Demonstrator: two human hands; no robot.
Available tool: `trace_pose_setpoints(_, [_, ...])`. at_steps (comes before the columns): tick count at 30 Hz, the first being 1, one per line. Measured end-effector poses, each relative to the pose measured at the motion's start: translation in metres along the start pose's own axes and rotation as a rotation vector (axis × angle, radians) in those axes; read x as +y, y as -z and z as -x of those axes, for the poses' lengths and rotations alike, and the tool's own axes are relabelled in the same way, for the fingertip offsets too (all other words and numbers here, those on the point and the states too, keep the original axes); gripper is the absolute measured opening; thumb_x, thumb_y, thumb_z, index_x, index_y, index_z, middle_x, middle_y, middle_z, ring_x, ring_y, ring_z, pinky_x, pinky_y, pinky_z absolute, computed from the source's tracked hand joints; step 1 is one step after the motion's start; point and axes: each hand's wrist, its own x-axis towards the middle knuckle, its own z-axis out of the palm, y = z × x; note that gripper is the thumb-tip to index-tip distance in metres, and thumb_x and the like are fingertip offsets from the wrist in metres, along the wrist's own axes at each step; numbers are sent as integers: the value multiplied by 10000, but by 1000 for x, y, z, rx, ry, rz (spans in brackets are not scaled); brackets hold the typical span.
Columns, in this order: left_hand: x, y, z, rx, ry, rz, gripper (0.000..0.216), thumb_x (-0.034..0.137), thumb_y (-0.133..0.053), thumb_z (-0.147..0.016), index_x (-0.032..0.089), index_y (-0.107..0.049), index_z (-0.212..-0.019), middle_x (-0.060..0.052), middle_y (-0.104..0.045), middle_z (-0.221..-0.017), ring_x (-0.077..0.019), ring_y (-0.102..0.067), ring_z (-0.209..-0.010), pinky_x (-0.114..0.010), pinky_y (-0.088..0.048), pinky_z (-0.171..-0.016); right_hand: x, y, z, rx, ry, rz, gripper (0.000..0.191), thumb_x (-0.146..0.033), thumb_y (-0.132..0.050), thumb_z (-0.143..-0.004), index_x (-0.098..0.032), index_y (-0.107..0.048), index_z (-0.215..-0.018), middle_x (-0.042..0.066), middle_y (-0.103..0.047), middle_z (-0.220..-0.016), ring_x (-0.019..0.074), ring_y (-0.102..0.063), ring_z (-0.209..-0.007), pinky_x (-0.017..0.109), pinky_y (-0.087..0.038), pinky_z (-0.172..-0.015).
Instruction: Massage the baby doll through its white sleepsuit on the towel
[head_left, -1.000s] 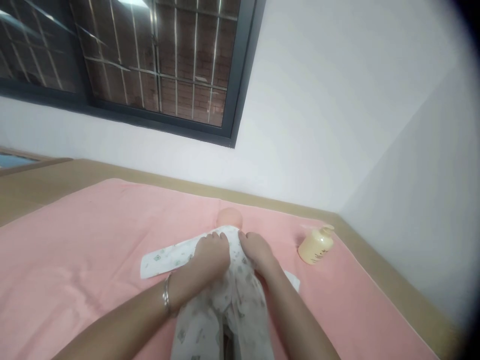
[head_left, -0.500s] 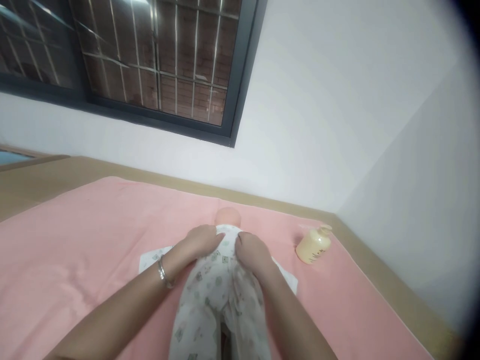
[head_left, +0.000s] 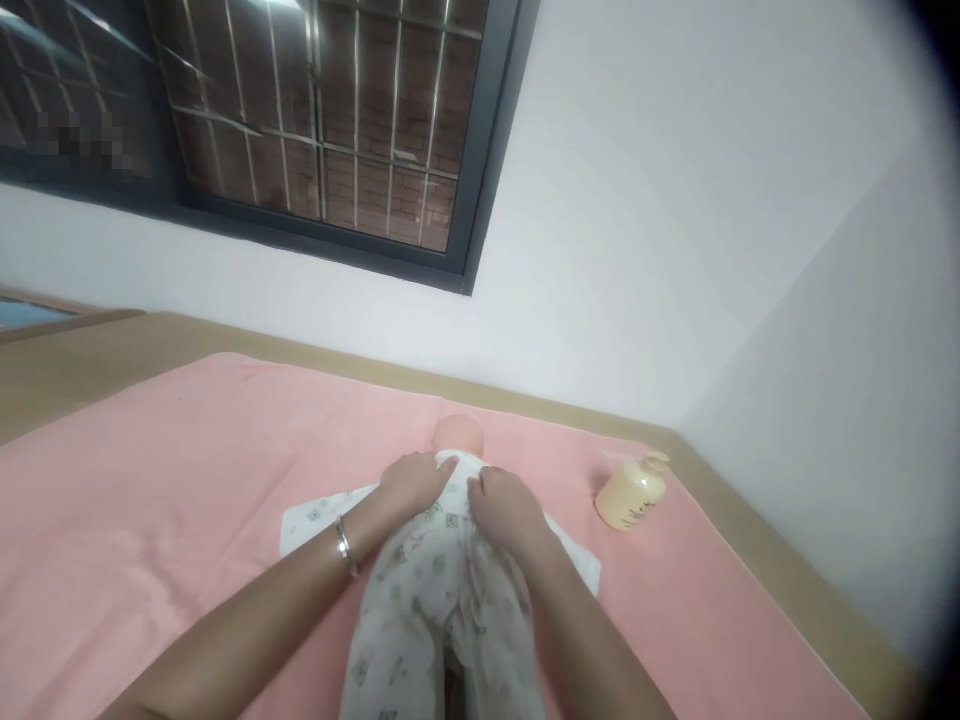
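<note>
A baby doll lies on its back on the pink sheet (head_left: 150, 520), its bare head (head_left: 459, 436) pointing at the wall. It wears a white printed romper (head_left: 427, 600). My left hand (head_left: 412, 482) rests with fingers flat on the left of the doll's chest; a silver bracelet (head_left: 345, 546) circles that wrist. My right hand (head_left: 504, 510) has its fingers curled into the romper cloth on the right side of the chest. Both sleeves of the romper spread out sideways under my forearms.
A cream pump bottle (head_left: 631, 490) lies on the sheet to the right of the doll. A tan bed edge (head_left: 780, 570) runs along the white walls. A barred dark window (head_left: 315, 130) is above left.
My left hand slid from the middle of the chest to the left and flattened out. The right hand shifted slightly toward the middle. The romper front now shows between my arms.
</note>
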Motion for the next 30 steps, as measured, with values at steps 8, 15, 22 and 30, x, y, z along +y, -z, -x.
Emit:
trace_pose_setpoints(8, [24, -9, 45, 146, -291, -425, 446, 349, -330, -947, 29, -614, -1075, -244, -619, -1036, -333, -586, -981, -436, -430, -841, 22, -18, -33, -88, -106, -192, 620, -465, -151, -992, -102, -653, -958, 185, -673, -987, 223, -625, -877, 288, -408, -720])
trace_pose_setpoints(15, [13, 9, 25, 51, -99, -123, 544, 491, -252, -946, 118, -642, -1015, -180, -667, -1010, -299, -628, -918, -382, -453, -784, -3, -9, 5, -1, 80, 187, 323, -245, -362, -941, -114, -657, -950, 184, -655, -965, 266, -594, -926, 342, -394, -792])
trace_pose_setpoints(22, [5, 16, 19, -32, -94, 60, 595, 544, -199, -942, 164, -644, -1050, -140, -683, -1060, -274, -615, -1011, -406, -376, -967, 5, -14, -16, 9, -70, 13, 388, -256, -296, -961, -95, -649, -946, 172, -666, -949, 228, -612, -868, 300, -408, -729])
trace_pose_setpoints(30, [23, 5, 39, 86, -435, -118, 480, 368, -194, -980, 206, -631, -1093, -118, -675, -1048, -263, -552, -1074, -504, -242, -1063, -4, -1, -1, -26, 192, 148, 292, -216, -377, -930, -133, -649, -999, 149, -657, -985, 265, -597, -923, 330, -404, -768])
